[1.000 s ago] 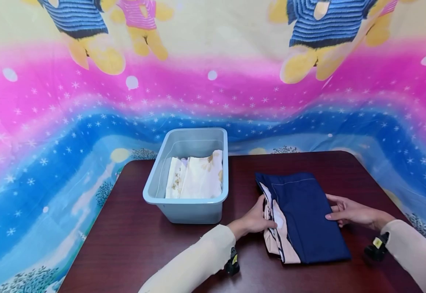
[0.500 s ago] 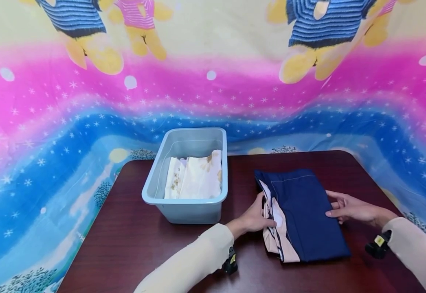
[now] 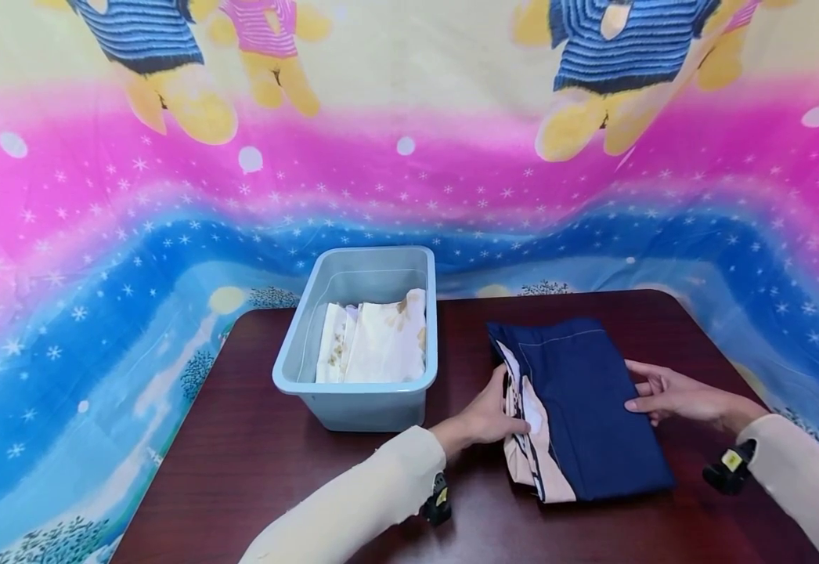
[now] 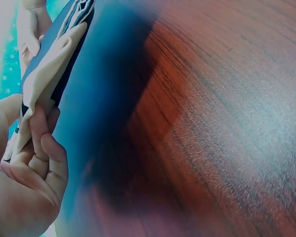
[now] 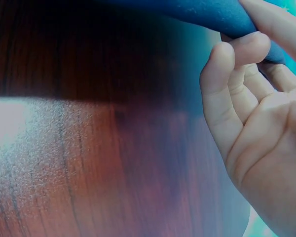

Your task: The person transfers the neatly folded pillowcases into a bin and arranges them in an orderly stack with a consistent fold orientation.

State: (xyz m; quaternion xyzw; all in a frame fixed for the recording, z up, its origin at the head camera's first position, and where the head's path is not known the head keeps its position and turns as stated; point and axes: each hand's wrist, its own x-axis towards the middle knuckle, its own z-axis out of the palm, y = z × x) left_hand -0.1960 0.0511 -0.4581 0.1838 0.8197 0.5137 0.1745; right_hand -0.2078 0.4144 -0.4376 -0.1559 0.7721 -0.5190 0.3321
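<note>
A folded navy cloth [image 3: 593,415], with pale pink and white layers showing along its left side, is held between both hands over the right part of the table. My left hand [image 3: 485,415] grips the layered left edge, thumb on top and fingers underneath. At the opposite edge, my right hand [image 3: 680,398] pinches the smooth navy fold between thumb and fingers. The left wrist view has the pink layer [image 4: 42,81] between thumb and curled fingers. From the right wrist, the navy edge [image 5: 207,15] appears raised above the tabletop, its shadow below.
A grey-blue plastic bin [image 3: 370,407] stands left of the cloth, near the back of the table. Inside it lie folded white cloths [image 3: 387,341] with tan floral print. The dark red wooden table [image 3: 261,470] backs onto a patterned curtain [image 3: 409,188].
Both hands have shifted the folded cloth slightly away from the body, its far edge now a little higher in view. The grips look the same, and the bin stays put.
</note>
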